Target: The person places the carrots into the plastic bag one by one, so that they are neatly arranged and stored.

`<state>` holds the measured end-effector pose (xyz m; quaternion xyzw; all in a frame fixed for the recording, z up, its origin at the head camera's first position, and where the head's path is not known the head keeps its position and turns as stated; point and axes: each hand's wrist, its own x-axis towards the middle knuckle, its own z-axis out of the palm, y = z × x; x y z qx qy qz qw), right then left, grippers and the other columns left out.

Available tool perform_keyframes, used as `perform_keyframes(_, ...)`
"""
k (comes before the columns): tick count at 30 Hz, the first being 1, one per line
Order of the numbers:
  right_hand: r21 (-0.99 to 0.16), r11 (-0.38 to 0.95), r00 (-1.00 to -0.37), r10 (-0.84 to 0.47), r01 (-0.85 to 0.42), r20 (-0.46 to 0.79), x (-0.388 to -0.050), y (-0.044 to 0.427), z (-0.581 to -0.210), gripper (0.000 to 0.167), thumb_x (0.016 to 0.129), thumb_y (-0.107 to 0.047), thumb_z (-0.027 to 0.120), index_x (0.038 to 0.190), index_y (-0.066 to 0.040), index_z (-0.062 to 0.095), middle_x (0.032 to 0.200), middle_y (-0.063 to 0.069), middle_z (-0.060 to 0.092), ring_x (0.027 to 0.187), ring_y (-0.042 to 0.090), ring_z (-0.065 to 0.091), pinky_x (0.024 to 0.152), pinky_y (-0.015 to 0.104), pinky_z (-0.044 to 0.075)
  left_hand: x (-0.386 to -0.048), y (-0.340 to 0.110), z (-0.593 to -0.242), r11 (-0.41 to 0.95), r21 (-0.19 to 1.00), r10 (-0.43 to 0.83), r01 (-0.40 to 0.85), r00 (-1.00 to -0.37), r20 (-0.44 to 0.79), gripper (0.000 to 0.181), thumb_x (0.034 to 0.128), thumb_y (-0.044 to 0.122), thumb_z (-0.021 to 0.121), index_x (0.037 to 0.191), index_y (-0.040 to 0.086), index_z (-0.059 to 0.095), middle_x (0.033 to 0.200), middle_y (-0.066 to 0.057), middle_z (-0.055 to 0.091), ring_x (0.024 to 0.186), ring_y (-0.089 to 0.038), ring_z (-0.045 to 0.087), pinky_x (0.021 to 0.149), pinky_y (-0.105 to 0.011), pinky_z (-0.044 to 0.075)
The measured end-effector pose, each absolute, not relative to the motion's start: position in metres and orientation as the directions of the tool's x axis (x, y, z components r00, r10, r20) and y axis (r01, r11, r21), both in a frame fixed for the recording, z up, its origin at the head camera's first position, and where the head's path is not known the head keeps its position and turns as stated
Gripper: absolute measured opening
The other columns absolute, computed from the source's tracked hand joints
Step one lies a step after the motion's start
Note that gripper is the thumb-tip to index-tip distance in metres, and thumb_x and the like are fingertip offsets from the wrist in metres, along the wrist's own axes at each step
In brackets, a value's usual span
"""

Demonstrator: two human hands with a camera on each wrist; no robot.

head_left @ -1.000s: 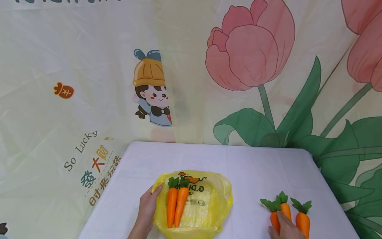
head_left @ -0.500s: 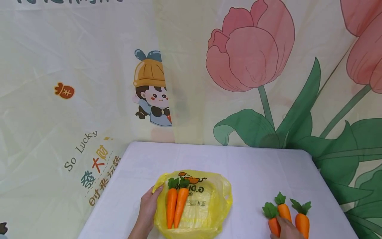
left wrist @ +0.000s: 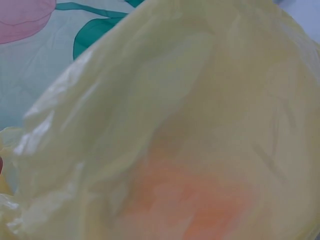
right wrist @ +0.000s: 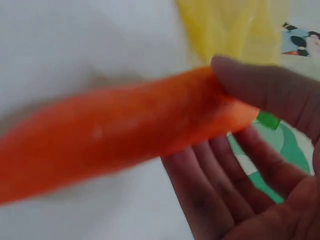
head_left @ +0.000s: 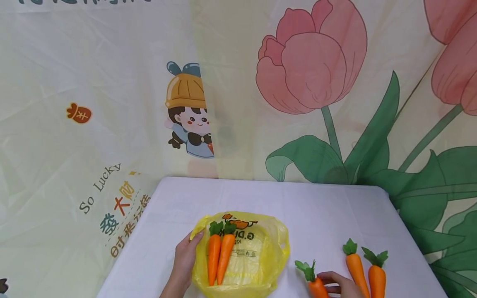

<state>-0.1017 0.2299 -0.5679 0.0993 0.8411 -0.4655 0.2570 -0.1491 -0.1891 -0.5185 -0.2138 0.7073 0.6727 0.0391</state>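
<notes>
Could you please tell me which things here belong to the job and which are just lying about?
Apparently in the job:
yellow bag, gripped by the left hand
held carrot, in the right hand
two bagged carrots
two loose carrots

Just surroundings:
white tablecloth
printed backdrop

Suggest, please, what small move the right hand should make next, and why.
Probably carry the held carrot left to the open yellow bag: the right hand grips that carrot just to the bag's right, the left hand holds the bag's edge, and two other carrots already lie in it.
</notes>
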Motion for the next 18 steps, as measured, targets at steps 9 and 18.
perform_keyframes(9,-0.889,0.280,-0.791,-0.412,0.361,-0.451,-0.103,0.196,-0.531,0.054,0.082,-0.017,0.086,0.125,0.004,0.061,0.113,0.011,0.069,0.094,0.027,0.068,0.083,0.042,0.061,-0.148,-0.191,-0.519,-0.012,0.930,-0.247,-0.366,-0.901,-0.358,0.071,0.1022,0.047,0.055,0.153,-0.001,0.040,0.153,-0.021,0.045,0.138,-0.038,0.045,0.111,-0.050,0.042)
perform_keyframes(18,-0.916,0.035,-0.756,-0.553,0.399,-0.350,-0.123,0.155,-0.504,0.058,0.086,-0.012,0.081,0.135,0.003,0.054,0.123,0.013,0.063,0.110,0.031,0.066,0.091,0.042,0.059,-0.150,-0.190,-0.520,-0.010,0.928,-0.250,-0.374,-0.897,-0.364,0.070,0.1028,0.045,0.054,0.153,-0.001,0.039,0.153,-0.021,0.045,0.138,-0.038,0.044,0.111,-0.052,0.041)
